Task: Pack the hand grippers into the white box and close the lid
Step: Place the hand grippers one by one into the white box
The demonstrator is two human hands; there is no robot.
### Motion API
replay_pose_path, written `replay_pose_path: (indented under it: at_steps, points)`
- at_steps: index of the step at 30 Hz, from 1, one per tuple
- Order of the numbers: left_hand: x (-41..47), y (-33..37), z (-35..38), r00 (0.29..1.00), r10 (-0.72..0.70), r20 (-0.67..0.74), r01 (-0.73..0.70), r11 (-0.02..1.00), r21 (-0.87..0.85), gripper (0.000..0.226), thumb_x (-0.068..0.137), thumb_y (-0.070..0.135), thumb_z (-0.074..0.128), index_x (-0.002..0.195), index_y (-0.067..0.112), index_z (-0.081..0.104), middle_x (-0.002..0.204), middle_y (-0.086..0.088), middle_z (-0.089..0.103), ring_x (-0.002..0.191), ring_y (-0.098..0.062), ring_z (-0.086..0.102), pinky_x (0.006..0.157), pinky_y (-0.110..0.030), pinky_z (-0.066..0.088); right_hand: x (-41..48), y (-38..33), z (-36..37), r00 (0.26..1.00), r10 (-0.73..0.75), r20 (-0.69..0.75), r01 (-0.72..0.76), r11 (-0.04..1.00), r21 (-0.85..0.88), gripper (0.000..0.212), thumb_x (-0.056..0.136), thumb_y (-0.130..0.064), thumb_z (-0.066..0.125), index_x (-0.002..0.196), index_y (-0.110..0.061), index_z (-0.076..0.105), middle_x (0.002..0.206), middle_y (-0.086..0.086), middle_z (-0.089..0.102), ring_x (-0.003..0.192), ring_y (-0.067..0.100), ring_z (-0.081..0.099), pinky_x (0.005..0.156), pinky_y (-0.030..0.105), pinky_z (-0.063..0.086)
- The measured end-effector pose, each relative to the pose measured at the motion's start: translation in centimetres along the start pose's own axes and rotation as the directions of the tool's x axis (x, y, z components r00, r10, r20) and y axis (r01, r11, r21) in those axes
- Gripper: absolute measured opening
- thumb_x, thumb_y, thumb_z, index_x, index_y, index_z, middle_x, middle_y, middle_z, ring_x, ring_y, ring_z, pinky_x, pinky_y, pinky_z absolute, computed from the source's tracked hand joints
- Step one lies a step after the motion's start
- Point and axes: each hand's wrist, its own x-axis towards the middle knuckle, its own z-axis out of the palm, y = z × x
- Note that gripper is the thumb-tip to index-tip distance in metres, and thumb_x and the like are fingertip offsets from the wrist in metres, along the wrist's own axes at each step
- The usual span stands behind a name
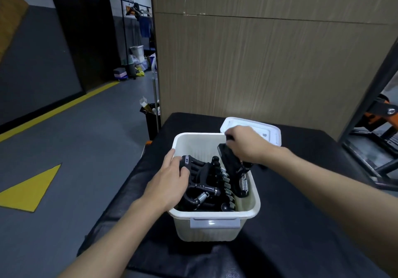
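Note:
The white box (215,228) stands open on the black table, with a grey latch on its near wall. Several black hand grippers with steel springs lie packed inside it. My left hand (170,183) rests on one hand gripper (200,174) at the box's left side, fingers curled over its handle. My right hand (247,144) grips another black hand gripper (231,165) by its upper end and holds it upright inside the box's right half. The white lid (267,131) lies on the table just behind the box, partly hidden by my right hand.
The black table (301,223) runs forward to a wooden wall panel (258,62). A black bin (150,120) stands at the table's far left corner. A dark metal frame with an orange part (379,114) is at the right. Grey floor with yellow markings lies to the left.

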Motion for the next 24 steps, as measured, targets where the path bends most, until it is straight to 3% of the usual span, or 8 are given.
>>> replay_pose_path:
  at_steps: [4, 7, 12, 17, 19, 21, 24]
  points:
    - [0.0, 0.1, 0.0, 1.000, -0.015, 0.004, 0.015, 1.000, 0.003, 0.043, 0.101, 0.037, 0.028, 0.142, 0.026, 0.036, 0.161, 0.024, 0.000, 0.112, -0.017, 0.055, 0.092, -0.040, 0.048, 0.8, -0.2, 2.1, 0.992, 0.055, 0.113, -0.035, 0.985, -0.168, 0.012, 0.087, -0.002, 0.046, 0.077, -0.006, 0.049, 0.086, 0.018, 0.063, 0.072, 0.031, 0.056, 0.060, 0.033, 0.044]
    - [0.0, 0.1, 0.0, 1.000, -0.027, 0.002, 0.027, 1.000, 0.016, 0.041, 0.101, 0.037, 0.028, 0.139, 0.026, 0.038, 0.162, 0.023, 0.000, 0.109, -0.017, 0.057, 0.091, -0.041, 0.049, 0.8, -0.3, 2.8, 0.980, 0.103, 0.173, -0.059, 0.969, -0.240, 0.019, 0.087, 0.003, 0.044, 0.071, -0.007, 0.041, 0.077, 0.010, 0.052, 0.067, 0.026, 0.050, 0.056, 0.029, 0.038]
    - [0.1, 0.1, 0.0, 1.000, -0.027, -0.001, 0.027, 1.000, 0.013, 0.040, 0.100, 0.036, 0.029, 0.138, 0.024, 0.038, 0.162, 0.022, 0.001, 0.104, -0.017, 0.059, 0.091, -0.042, 0.050, 0.3, -0.8, 3.6, 0.975, 0.131, 0.180, -0.060, 0.934, -0.353, 0.028, 0.084, 0.007, 0.044, 0.068, -0.012, 0.033, 0.071, 0.005, 0.038, 0.062, 0.021, 0.039, 0.077, 0.039, 0.034]
    - [0.0, 0.0, 0.1, 1.000, -0.015, -0.006, 0.016, 1.000, 0.025, 0.040, 0.100, 0.035, 0.029, 0.137, 0.025, 0.039, 0.162, 0.022, 0.000, 0.102, -0.017, 0.060, 0.090, -0.043, 0.051, 0.3, -1.2, 4.1, 0.970, 0.134, 0.200, -0.015, 0.864, -0.503, 0.027, 0.082, 0.001, 0.047, 0.067, -0.017, 0.034, 0.074, 0.000, 0.046, 0.072, 0.021, 0.043, 0.084, 0.039, 0.026]
    - [0.0, 0.0, 0.1, 1.000, -0.011, -0.009, 0.011, 1.000, 0.029, 0.041, 0.100, 0.035, 0.029, 0.138, 0.024, 0.038, 0.162, 0.022, 0.000, 0.103, -0.017, 0.061, 0.090, -0.043, 0.051, 0.2, -1.0, 4.3, 0.976, 0.138, 0.169, -0.013, 0.810, -0.586, 0.023, 0.085, -0.006, 0.047, 0.067, -0.018, 0.037, 0.087, 0.002, 0.050, 0.091, 0.024, 0.041, 0.089, 0.038, 0.026]
    - [0.1, 0.0, 0.1, 1.000, -0.009, -0.008, 0.010, 0.999, 0.035, 0.041, 0.100, 0.035, 0.029, 0.139, 0.024, 0.038, 0.162, 0.023, 0.000, 0.103, -0.017, 0.061, 0.089, -0.042, 0.051, 0.2, -0.3, 4.3, 0.977, 0.148, 0.151, -0.033, 0.813, -0.582, 0.008, 0.086, -0.013, 0.048, 0.082, -0.018, 0.053, 0.105, 0.004, 0.051, 0.106, 0.029, 0.039, 0.092, 0.040, 0.026]
    - [0.1, 0.0, 0.1, 1.000, 0.001, -0.008, -0.001, 0.999, 0.041, 0.040, 0.100, 0.035, 0.030, 0.138, 0.024, 0.038, 0.161, 0.022, 0.000, 0.101, -0.016, 0.061, 0.089, -0.042, 0.051, 0.1, 0.8, 4.3, 0.977, 0.148, 0.151, -0.053, 0.861, -0.506, 0.032, 0.087, -0.022, 0.054, 0.117, -0.027, 0.061, 0.122, 0.006, 0.042, 0.115, 0.031, 0.036, 0.095, 0.043, 0.028]
